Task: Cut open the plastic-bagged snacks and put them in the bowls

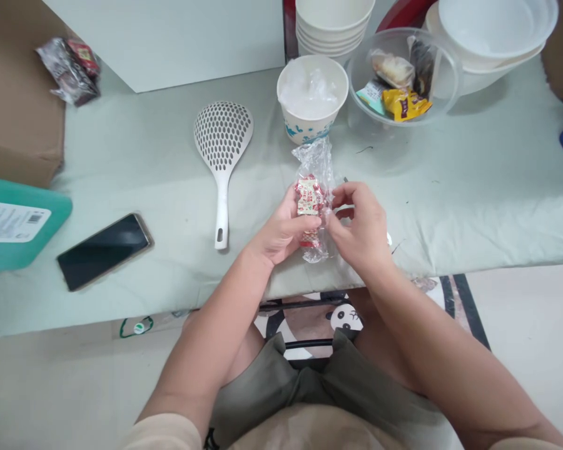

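Observation:
My left hand (284,228) is closed around a clear plastic bag (316,159) with small red and cream wrapped snacks (309,197) inside, its thumb lying across the front. On the bag's right side, my right hand (361,228) pinches the clear film between thumb and fingers. Just beyond the bag stands a paper cup (312,119) with blue prints, filled with crumpled clear plastic. To the left lies a white slotted skimmer (223,140), its handle toward me.
A clear bowl (403,119) of wrapped snacks, stacked paper cups (335,28) and white bowls (497,37) line the back. At left are a phone (106,250), a green container (51,206), a cardboard box (23,125) and dark packets (70,72). The cloth-covered table (473,219) ends before my lap.

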Demonstrator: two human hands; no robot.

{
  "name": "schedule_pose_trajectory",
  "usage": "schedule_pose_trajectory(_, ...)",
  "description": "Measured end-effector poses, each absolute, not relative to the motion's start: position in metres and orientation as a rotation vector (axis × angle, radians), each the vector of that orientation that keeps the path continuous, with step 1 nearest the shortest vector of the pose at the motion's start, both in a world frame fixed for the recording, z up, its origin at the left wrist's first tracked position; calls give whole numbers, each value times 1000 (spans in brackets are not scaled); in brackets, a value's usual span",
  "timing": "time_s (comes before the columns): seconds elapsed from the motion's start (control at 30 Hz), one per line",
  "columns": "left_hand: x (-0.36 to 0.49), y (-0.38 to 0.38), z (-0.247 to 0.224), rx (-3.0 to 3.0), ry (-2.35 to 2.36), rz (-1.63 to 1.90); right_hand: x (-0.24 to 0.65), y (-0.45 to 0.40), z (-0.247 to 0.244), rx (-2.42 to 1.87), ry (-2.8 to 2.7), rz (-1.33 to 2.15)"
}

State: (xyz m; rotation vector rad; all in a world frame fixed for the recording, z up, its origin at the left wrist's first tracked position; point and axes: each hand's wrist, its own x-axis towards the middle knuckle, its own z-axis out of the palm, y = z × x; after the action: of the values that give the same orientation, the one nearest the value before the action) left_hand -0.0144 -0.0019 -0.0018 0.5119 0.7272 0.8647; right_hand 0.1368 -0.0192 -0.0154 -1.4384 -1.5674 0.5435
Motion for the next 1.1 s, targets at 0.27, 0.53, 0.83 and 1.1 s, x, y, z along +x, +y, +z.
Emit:
schedule_pose_trajectory(0.27,-16,-5,-2,534,625,810,130,-22,-10,-1317,-1671,389)
schedule_pose_trajectory(0.53,-20,-4,-5,548,624,767,126,-24,-13,-1248,-1821,362)
schedule_pose_trajectory(0.83,-17,-1,-9,389,774,770,125,-23,-15,-1210,-1864,423)
schedule_pose_trajectory(1.1,-17,0,9,207,651,836,131,-22,-18,-1490,-1848,473)
